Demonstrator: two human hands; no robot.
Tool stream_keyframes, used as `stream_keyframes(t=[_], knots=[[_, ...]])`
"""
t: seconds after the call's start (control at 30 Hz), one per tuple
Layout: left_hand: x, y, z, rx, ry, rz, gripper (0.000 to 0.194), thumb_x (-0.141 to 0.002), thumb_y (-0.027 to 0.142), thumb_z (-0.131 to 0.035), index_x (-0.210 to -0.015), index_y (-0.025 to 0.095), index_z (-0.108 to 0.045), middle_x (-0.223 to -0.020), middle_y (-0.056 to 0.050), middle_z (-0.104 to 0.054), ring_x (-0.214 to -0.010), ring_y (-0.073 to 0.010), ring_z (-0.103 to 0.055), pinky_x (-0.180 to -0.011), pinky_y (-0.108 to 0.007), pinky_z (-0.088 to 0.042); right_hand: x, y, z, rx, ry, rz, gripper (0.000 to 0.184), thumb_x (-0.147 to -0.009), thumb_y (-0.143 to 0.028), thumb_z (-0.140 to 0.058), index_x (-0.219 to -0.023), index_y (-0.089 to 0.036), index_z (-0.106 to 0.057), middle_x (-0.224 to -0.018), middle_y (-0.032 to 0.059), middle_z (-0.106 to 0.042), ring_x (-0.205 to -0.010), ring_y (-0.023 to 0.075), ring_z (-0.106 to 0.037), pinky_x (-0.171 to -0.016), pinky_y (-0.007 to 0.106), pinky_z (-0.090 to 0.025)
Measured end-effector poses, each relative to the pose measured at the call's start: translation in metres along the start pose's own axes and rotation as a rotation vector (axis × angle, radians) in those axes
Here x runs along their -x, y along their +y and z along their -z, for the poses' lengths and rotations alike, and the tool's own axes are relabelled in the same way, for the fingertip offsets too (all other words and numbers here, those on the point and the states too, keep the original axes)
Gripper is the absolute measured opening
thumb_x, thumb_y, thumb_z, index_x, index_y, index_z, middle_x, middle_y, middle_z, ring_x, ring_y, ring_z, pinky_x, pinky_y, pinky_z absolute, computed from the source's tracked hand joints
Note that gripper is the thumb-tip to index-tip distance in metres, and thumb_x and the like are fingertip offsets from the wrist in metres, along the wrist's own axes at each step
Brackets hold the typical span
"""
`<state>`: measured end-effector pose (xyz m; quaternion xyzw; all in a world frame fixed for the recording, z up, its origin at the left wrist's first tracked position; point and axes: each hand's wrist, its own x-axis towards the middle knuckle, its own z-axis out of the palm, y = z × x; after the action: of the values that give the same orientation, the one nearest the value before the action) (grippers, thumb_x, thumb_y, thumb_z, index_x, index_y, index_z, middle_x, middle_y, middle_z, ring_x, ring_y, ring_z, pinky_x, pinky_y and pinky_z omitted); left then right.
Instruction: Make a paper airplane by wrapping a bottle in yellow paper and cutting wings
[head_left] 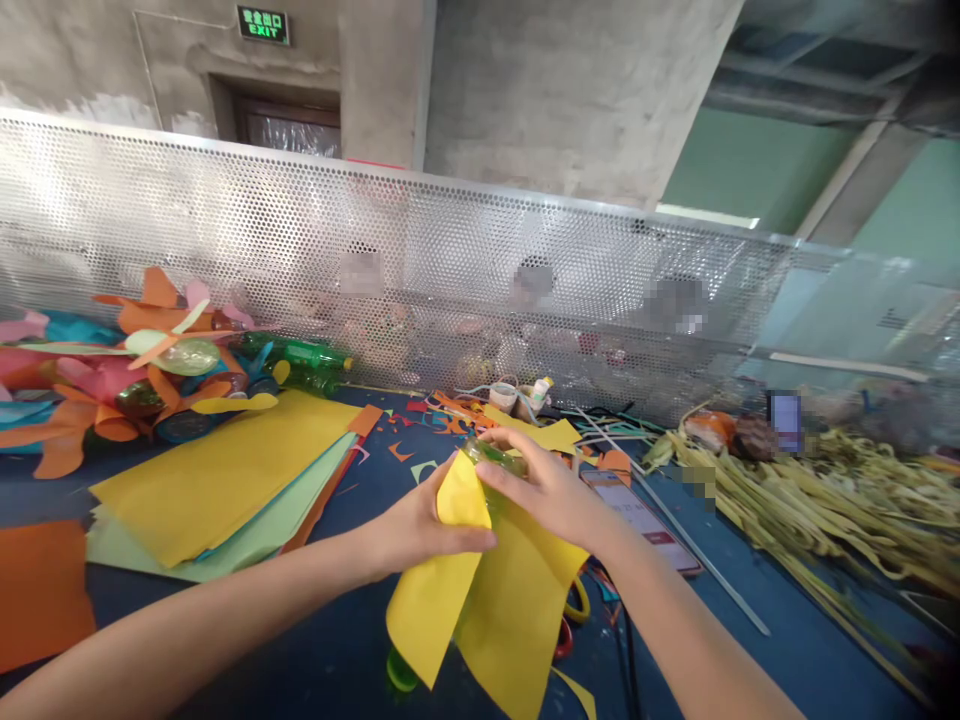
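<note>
Working remotely, I'd steady the clear green plastic bottle (510, 459) with the right hand (546, 482), its fingers curled round it; the left hand (420, 522) pinches the broad yellow paper sheet (517, 595), lightly to avoid creasing. The sheet, glossy with curling flaps, hangs over the dark-blue flat desk (315, 665), well in from its far edge.

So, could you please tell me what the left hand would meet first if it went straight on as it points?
Past the yellow paper and green bottle between the hands, the left hand would probably meet the right hand first; depth is unclear, so it might pass underneath.
</note>
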<state>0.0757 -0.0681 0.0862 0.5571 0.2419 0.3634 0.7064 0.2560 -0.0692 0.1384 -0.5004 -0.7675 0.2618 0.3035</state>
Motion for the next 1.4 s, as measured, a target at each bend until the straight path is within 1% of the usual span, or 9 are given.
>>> stream_keyframes(t=[0.2, 0.43, 0.53, 0.7, 0.87, 0.97, 1.13, 1.23, 1.4], knots=[[0.003, 0.003, -0.005, -0.001, 0.003, -0.040, 0.072, -0.064, 0.021, -0.080, -0.127, 0.023, -0.044, -0.105, -0.006, -0.064, -0.093, -0.0210, -0.062, -0.083, -0.034, -0.047, 0.005, -0.007, -0.001, 0.013, 0.042, 0.004, 0.051, -0.079, -0.059, -0.055, -0.115, -0.024, -0.051, -0.118, 0.0077, -0.057, -0.105, 0.0243, -0.056, -0.090, 0.039, -0.047], [0.006, 0.001, -0.007, -0.006, -0.064, -0.111, 0.072, -0.066, 0.025, -0.079, -0.128, 0.022, -0.042, -0.115, -0.010, -0.062, -0.097, -0.0233, -0.062, -0.082, -0.035, -0.049, 0.009, -0.016, -0.006, 0.028, 0.095, 0.053, 0.046, -0.078, -0.055, -0.059, -0.109, -0.022, -0.050, -0.110, 0.0082, -0.059, -0.103, 0.0249, -0.055, -0.088, 0.038, -0.047], [0.005, -0.004, -0.006, -0.024, -0.039, -0.107, 0.073, -0.067, 0.027, -0.079, -0.129, 0.023, -0.041, -0.113, -0.009, -0.064, -0.098, -0.0257, -0.063, -0.084, -0.038, -0.049, 0.010, -0.015, -0.007, 0.040, 0.110, 0.071, 0.043, -0.080, -0.056, -0.056, -0.108, -0.023, -0.049, -0.110, 0.0090, -0.058, -0.104, 0.0256, -0.055, -0.089, 0.037, -0.047], [0.003, -0.007, -0.006, -0.029, 0.000, -0.121, 0.072, -0.066, 0.029, -0.080, -0.127, 0.022, -0.043, -0.114, -0.010, -0.063, -0.103, -0.0288, -0.061, -0.087, -0.041, -0.048, 0.008, -0.012, -0.010, -0.005, 0.092, 0.050, 0.046, -0.082, -0.060, -0.049, -0.110, -0.023, -0.048, -0.116, 0.0103, -0.056, -0.111, 0.0261, -0.052, -0.095, 0.040, -0.043], [0.004, -0.004, -0.008, -0.041, 0.008, -0.118, 0.074, -0.066, 0.029, -0.079, -0.128, 0.021, -0.039, -0.118, -0.012, -0.061, -0.107, -0.0306, -0.059, -0.090, -0.044, -0.046, 0.013, -0.013, -0.003, -0.066, 0.006, 0.082, 0.057, -0.087, -0.062, -0.036, -0.132, -0.027, -0.036, -0.139, 0.0091, -0.042, -0.129, 0.0269, -0.037, -0.106, 0.044, -0.032], [0.004, -0.006, -0.008, -0.087, 0.047, -0.171, 0.072, -0.067, 0.028, -0.078, -0.128, 0.022, -0.041, -0.122, -0.011, -0.059, -0.111, -0.0309, -0.057, -0.094, -0.046, -0.044, 0.018, -0.018, -0.001, -0.027, -0.043, 0.084, 0.067, -0.081, -0.062, -0.049, -0.138, -0.031, -0.029, -0.143, 0.0077, -0.038, -0.131, 0.0297, -0.035, -0.105, 0.048, -0.033], [0.004, -0.009, -0.011, -0.128, 0.071, -0.289, 0.069, -0.067, 0.023, -0.078, -0.127, 0.022, -0.042, -0.128, -0.011, -0.056, -0.118, -0.0299, -0.052, -0.101, -0.044, -0.039, 0.024, -0.028, -0.004, 0.097, -0.010, 0.051, 0.088, -0.067, -0.052, -0.071, -0.139, -0.032, -0.026, -0.142, 0.0099, -0.039, -0.129, 0.0348, -0.038, -0.100, 0.050, -0.039], [0.004, -0.008, -0.012, -0.107, 0.066, -0.282, 0.066, -0.068, 0.023, -0.078, -0.124, 0.022, -0.043, -0.126, -0.010, -0.058, -0.116, -0.0289, -0.054, -0.100, -0.042, -0.040, 0.023, -0.028, -0.005, 0.119, 0.013, 0.078, 0.080, -0.073, -0.051, -0.065, -0.140, -0.030, -0.026, -0.142, 0.0112, -0.040, -0.128, 0.0345, -0.039, -0.101, 0.050, -0.039], [0.003, -0.007, -0.011, -0.002, 0.047, -0.160, 0.068, -0.067, 0.025, -0.079, -0.124, 0.022, -0.042, -0.123, -0.011, -0.059, -0.111, -0.0309, -0.058, -0.093, -0.044, -0.046, 0.021, -0.022, -0.003, 0.088, -0.043, 0.106, 0.056, -0.090, -0.045, -0.044, -0.140, -0.029, -0.025, -0.148, 0.0078, -0.031, -0.136, 0.0267, -0.030, -0.111, 0.048, -0.027]])
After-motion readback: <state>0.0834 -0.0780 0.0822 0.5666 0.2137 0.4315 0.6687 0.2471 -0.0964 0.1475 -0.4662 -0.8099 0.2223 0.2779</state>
